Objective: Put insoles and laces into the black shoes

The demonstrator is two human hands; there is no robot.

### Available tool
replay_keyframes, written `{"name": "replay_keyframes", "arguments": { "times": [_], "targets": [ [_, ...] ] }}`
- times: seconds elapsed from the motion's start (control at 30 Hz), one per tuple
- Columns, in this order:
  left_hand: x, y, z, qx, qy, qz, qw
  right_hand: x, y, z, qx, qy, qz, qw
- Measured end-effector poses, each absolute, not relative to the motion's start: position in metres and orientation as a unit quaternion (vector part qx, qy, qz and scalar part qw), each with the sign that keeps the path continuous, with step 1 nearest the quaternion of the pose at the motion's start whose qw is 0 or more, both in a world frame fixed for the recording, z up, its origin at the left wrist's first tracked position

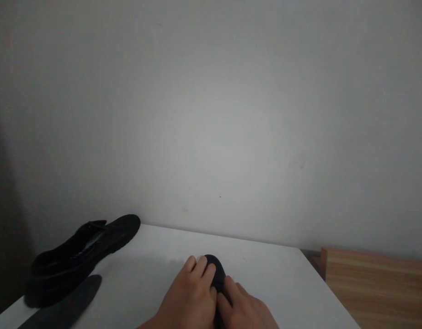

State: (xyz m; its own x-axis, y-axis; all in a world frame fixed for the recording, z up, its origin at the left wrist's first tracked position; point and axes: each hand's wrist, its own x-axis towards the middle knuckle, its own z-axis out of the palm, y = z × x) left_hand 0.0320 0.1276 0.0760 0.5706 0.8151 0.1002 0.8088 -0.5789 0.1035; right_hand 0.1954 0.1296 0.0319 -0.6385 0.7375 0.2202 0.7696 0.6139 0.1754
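Low in the middle of the view, both hands are closed on a black shoe (pixel 219 274) on the white table. Only its rounded toe shows clearly; the rest is hidden by the hands and the lower edge of the picture. My left hand (pixel 193 294) curls its fingers over the left side of the toe. From the right, my right hand (pixel 243 304) presses its bent fingers against the shoe, close to the left hand's thumb. A second black shoe (pixel 77 253), glossy in parts, lies at the left with its toe pointing to the wall.
Beneath the second shoe is a flat dark grey shape (pixel 73 304), perhaps an insole or a shadow. The white table (pixel 272 269) meets a plain grey wall (pixel 217 128) at the back. Beyond its right edge stands a wood-grain panel (pixel 375 288).
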Motion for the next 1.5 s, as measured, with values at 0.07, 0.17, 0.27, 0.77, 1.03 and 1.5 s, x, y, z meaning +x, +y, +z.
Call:
{"name": "replay_keyframes", "arguments": {
  "times": [0.07, 0.17, 0.27, 0.77, 1.03, 1.5],
  "targets": [
    [0.038, 0.13, 0.071, 0.887, 0.455, 0.077, 0.002, 0.193, 0.131, 0.028, -0.441, -0.887, -0.12, 0.06],
    [0.042, 0.132, 0.069, 0.892, 0.445, 0.081, 0.001, 0.191, 0.133, 0.022, -0.456, -0.881, -0.106, 0.067],
    [0.044, 0.132, 0.071, 0.89, 0.45, 0.066, 0.02, 0.193, 0.133, 0.02, -0.461, -0.879, -0.099, 0.066],
    [0.003, 0.129, 0.15, 0.668, 0.401, 0.442, 0.445, 0.225, 0.125, 0.13, -0.39, -0.704, 0.333, 0.492],
    [-0.006, 0.131, 0.117, 0.708, 0.507, 0.306, 0.384, 0.235, 0.134, 0.106, -0.457, -0.712, 0.323, 0.425],
    [-0.013, 0.119, 0.073, 0.66, 0.474, 0.207, 0.545, 0.241, 0.135, 0.059, -0.427, -0.768, 0.425, 0.218]
  ]
}}
